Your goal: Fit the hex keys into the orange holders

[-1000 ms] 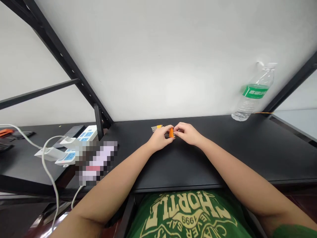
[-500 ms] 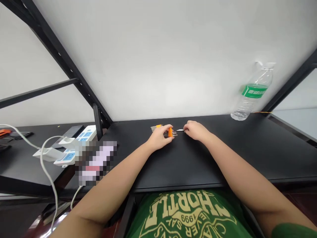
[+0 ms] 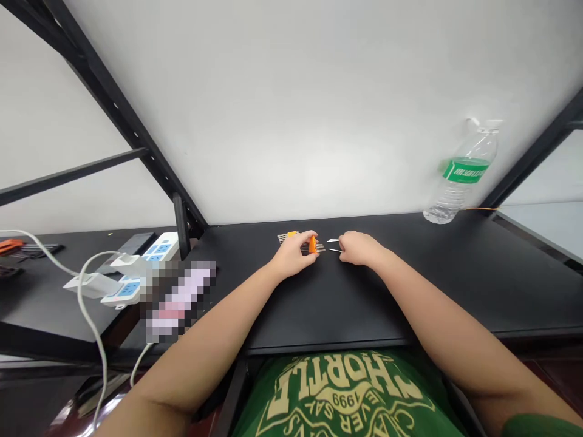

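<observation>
My left hand curls thumb and fingers around an upright orange holder with thin metal bits sticking out to its right. Just behind this hand, another orange piece shows, and slim metal bits reach out to its left. My right hand is closed in a pinch, a short way to the right of the holder. From its fingertips a thin metal bit points left. A second thin bit shows just behind it; whether the fingers touch that one I cannot tell.
A clear bottle with a green label is at the back right by the wall. On the left are a white power strip with plugged-in chargers, white cables, and a blurred-out phone-like object. Black frame posts rise at both sides.
My right hand has moved slightly towards me, and two thin bits now show at its fingers where one showed before. My left hand keeps its hold on the orange holder.
</observation>
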The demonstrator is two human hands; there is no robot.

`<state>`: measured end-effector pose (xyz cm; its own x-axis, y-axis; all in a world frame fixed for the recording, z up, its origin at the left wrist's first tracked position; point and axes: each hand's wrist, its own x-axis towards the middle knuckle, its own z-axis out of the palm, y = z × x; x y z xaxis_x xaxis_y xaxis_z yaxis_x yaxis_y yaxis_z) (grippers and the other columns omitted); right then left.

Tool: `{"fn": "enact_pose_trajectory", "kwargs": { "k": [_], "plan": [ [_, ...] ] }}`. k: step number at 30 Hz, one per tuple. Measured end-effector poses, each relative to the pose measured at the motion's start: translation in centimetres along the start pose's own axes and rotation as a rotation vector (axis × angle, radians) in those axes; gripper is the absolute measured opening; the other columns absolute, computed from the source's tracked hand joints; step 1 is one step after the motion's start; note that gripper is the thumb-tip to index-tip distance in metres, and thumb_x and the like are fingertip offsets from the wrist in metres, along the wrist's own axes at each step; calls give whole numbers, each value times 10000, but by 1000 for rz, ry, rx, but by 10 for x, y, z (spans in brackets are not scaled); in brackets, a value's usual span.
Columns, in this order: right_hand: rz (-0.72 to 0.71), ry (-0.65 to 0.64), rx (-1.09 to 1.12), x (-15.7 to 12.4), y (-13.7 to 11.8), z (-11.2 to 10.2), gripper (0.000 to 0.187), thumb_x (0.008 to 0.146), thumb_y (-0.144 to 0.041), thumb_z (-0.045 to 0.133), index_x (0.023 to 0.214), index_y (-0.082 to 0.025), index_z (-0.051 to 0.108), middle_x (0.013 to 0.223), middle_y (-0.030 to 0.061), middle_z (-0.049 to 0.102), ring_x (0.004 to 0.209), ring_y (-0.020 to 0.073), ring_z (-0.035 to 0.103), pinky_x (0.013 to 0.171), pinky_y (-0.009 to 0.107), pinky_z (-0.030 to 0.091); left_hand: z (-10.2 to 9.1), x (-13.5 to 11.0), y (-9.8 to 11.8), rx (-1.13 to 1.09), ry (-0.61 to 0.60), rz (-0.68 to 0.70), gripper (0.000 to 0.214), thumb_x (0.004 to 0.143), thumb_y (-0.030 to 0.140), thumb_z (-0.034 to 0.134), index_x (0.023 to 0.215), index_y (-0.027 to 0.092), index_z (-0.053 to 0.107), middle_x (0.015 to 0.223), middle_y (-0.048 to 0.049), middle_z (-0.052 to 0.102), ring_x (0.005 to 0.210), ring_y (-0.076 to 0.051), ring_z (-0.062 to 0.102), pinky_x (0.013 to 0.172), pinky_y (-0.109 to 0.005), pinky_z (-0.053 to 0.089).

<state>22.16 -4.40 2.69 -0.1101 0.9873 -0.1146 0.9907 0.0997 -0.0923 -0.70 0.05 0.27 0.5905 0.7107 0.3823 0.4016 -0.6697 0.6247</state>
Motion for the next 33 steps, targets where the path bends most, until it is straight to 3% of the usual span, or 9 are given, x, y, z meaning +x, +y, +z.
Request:
{"fn": "enact_pose_trajectory", "kwargs": {
  "k": [4, 9, 14, 22, 33],
  "plan": [
    [-53, 43, 53, -3, 0, -3, 72, 821, -168, 642, 870, -195, 689, 876, 76, 711, 710, 201, 641, 611, 282, 403, 1, 0, -3, 6, 2, -18, 445, 779, 257, 711, 1216, 237, 625, 1086, -15, 764, 1017, -199, 734, 1020, -357, 568],
    [-336, 341, 349, 1, 1, 1, 181, 898, -87, 544, 919, -191, 690, 925, 47, 698, 801, 156, 612, 737, 261, 435, -1, 1, -1, 18, 3, -27, 424, 780, 259, 712, 1196, 229, 637, 1031, -11, 761, 953, -197, 735, 965, -346, 583],
    [-438, 506, 508, 3, 0, 3, 201, 917, -91, 565, 912, -194, 738, 931, 45, 696, 780, 150, 614, 758, 281, 464, -2, 1, 3, 52, 25, -21, 420, 764, 246, 727, 1179, 233, 657, 1000, -7, 763, 927, -194, 732, 926, -325, 588],
    [-510, 583, 503, -1, -1, 1, 229, 933, -97, 547, 927, -192, 755, 935, 65, 684, 807, 175, 639, 773, 314, 504, -2, 0, 2, 66, 28, -38, 434, 765, 253, 733, 1192, 230, 660, 1019, -15, 764, 918, -193, 728, 914, -320, 583],
    [-540, 554, 369, -7, -4, 1, 250, 973, -116, 521, 984, -192, 759, 978, 72, 648, 793, 166, 614, 749, 303, 497, -2, 1, 2, 101, -7, -47, 439, 766, 296, 716, 1199, 242, 662, 1057, -17, 761, 960, -209, 720, 930, -334, 570]
  ]
}}
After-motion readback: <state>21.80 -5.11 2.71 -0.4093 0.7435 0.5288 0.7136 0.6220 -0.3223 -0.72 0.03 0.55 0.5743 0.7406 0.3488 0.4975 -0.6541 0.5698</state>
